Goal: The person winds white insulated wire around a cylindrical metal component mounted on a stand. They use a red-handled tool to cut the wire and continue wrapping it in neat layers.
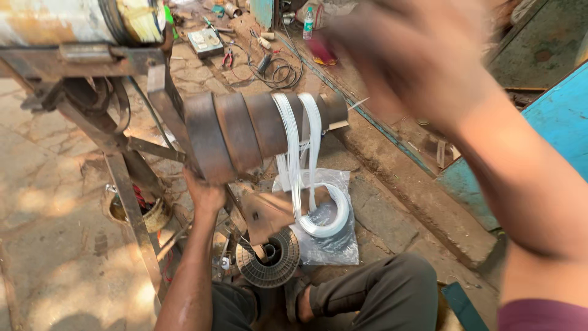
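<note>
A rusty stepped metal drum point(245, 132) lies on its side on a steel frame point(131, 208). Several turns of white wire point(294, 122) wrap its narrower steps and hang down to a white wire coil point(324, 214) lying on a clear plastic bag point(334, 248) on the ground. My left hand point(205, 196) reaches up to the lower rim of the drum's widest step, with its fingers hidden behind the rim. My right hand point(410, 55) is raised close to the camera at the upper right, blurred, and nothing shows in it.
A dark wire spool point(268, 257) stands on the ground by my bent leg point(367, 294). A large pale barrel point(61, 21) sits on the frame at top left. Tools, cables and a bottle point(308, 23) lie at the back. A blue panel point(551, 122) stands at the right.
</note>
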The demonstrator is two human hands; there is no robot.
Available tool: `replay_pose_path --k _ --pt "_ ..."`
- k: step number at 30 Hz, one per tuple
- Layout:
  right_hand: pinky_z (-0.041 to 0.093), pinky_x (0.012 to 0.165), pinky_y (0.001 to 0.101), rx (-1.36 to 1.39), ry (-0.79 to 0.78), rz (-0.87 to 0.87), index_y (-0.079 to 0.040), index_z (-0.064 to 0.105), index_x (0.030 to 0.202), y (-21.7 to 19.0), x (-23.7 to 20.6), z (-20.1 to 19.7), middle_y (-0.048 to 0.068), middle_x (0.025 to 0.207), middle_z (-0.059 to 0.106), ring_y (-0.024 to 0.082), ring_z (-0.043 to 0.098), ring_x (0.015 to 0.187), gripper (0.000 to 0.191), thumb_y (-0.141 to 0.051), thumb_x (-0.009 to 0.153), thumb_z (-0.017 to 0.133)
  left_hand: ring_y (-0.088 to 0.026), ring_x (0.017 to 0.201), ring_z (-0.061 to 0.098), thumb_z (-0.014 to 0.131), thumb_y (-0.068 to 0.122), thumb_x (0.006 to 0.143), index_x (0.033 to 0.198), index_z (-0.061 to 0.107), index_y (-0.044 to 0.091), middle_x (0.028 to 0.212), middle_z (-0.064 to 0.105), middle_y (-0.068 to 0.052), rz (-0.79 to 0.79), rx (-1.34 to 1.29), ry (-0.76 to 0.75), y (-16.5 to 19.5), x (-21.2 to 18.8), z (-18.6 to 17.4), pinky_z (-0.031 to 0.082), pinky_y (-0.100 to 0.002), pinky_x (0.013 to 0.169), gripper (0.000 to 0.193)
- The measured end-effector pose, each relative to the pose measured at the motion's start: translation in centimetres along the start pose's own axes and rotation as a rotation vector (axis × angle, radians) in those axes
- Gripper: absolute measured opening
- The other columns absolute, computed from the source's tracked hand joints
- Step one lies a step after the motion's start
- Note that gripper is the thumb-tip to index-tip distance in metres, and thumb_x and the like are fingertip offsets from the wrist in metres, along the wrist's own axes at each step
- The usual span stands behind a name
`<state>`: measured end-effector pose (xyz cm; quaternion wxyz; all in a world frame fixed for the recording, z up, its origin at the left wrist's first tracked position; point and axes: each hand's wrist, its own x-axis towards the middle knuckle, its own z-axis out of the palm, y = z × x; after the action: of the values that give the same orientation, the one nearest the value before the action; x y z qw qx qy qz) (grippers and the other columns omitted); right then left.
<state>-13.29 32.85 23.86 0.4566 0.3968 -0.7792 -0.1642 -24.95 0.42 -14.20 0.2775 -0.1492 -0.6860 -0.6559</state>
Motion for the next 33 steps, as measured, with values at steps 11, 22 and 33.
replay_pose_path --k 11,22,33 --pt "0.053 0.07 0.0461 0.812 -0.993 0.667 -0.016 0.078 0.101 -23.3 -22.1 29.1 0.012 0.087 0.072 0.033 0.069 0.08 0.03 -0.011 0.072 0.076 -0.031 0.122 0.059 0.071 0.013 0.089 0.138 0.055 0.004 0.134 0.061 -0.015 0.152 0.373 -0.364 -2.5 -2.2 -5.0 0.05 -0.046 0.105 0.052" --pt "0.047 0.062 0.0473 1.443 -0.551 0.508 -0.005 0.067 0.098 -25.4 -21.6 3.3 0.015 0.083 0.064 0.038 0.063 0.073 0.012 -0.016 0.096 0.066 -0.031 0.12 0.063 0.072 0.02 0.09 0.134 0.044 -0.011 0.129 0.061 -0.024 -0.178 0.151 0.095 -2.5 0.4 -1.4 0.051 -0.042 0.106 0.061" --pt "0.051 0.062 0.0377 0.659 -0.334 0.021 -0.005 0.064 0.116 -10.8 -6.9 -12.5 0.007 0.094 0.067 0.022 0.066 0.077 0.039 -0.028 0.084 0.064 -0.029 0.111 0.068 0.069 -0.002 0.082 0.128 0.051 -0.011 0.122 0.067 -0.022 -0.035 -0.042 0.034 1.9 1.2 -0.1 0.055 -0.038 0.099 0.05"
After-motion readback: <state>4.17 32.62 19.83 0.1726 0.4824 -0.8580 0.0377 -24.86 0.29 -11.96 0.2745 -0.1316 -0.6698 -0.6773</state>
